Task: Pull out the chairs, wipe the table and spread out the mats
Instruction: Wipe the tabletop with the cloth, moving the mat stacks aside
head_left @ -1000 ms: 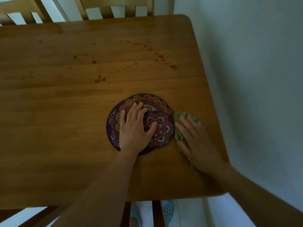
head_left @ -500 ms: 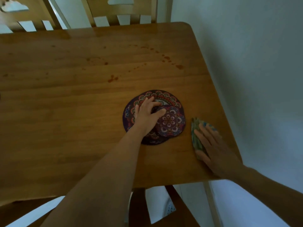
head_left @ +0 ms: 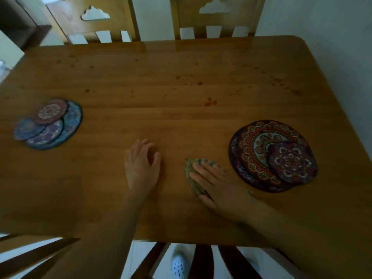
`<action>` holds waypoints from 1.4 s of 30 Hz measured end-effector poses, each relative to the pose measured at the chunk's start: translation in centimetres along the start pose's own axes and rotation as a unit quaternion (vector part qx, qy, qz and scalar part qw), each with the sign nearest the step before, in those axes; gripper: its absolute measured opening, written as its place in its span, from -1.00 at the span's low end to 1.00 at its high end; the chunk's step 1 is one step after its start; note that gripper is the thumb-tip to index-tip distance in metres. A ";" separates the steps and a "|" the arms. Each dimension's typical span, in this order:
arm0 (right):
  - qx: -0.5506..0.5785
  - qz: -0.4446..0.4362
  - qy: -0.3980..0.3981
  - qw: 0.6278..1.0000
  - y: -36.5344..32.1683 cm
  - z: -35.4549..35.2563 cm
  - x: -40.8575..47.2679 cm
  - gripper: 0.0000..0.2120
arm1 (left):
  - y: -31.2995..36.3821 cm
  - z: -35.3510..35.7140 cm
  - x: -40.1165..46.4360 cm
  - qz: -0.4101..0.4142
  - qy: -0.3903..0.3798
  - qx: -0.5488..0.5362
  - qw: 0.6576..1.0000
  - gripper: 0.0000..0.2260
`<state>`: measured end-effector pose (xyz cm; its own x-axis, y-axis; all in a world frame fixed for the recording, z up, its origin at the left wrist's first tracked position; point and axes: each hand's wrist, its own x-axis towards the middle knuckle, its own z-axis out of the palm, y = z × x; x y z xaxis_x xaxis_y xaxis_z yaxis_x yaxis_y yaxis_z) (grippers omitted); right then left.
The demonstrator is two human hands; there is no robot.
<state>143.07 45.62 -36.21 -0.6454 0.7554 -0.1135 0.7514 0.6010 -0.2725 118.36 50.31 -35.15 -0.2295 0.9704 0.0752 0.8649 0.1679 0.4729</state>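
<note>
From the head camera we look down on a wooden table (head_left: 181, 121) with reddish spots (head_left: 209, 102) scattered across its far half. Our left hand (head_left: 142, 168) lies near the middle of the near side, palm down, fingers loosely spread and slightly bent, with nothing in it; we cannot tell whether the fingertips touch the wood. Our right hand (head_left: 217, 184) lies flat on a cloth (head_left: 194, 178), fingers straight and a little apart, pressing it against the tabletop. The cloth is greenish with bits of blue showing at the fingertips, and most of it is hidden under the palm.

Just to the right of that hand sits a pile of round mats (head_left: 257, 158) in dark red and purple patterns, a large one underneath and a small mat (head_left: 292, 163) overlapping its right side. The pile lies near the right edge of the table, and the right hand does not touch it.

Well apart, near the left edge, lies a second pile of blue mats (head_left: 60, 129), with a small reddish one (head_left: 51, 112) on top towards the far side and two more small rounds overlapping to the near left.

Two chairs (head_left: 217, 19) with cloud-shaped cut-outs in their backs stand at the far side, their backs close to the table edge. At the near edge we see dark chair rails (head_left: 40, 256) and, on the pale floor between them, a white perforated shoe (head_left: 179, 265).
</note>
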 end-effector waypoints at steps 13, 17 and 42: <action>0.062 0.360 0.098 0.926 2.5 -1.9 9.4 -0.45 | -8.6 -2.3 0.8 0.007 -0.026 0.124 0.992 -0.48; 0.046 0.363 0.108 0.924 -1.3 -1.4 14.0 -0.46 | -8.8 -2.1 0.9 0.007 -0.024 0.123 0.992 -0.46; 0.009 0.046 0.065 0.997 -7.2 0.7 13.7 -0.59 | -9.0 -2.7 1.3 -0.011 0.000 0.013 1.000 -0.53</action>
<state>128.76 51.46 -36.44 -0.5505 0.8347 -0.0148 0.8030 0.5245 -0.2829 109.08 49.59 -36.98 -0.2495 0.9662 0.0649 0.8711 0.1947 0.4510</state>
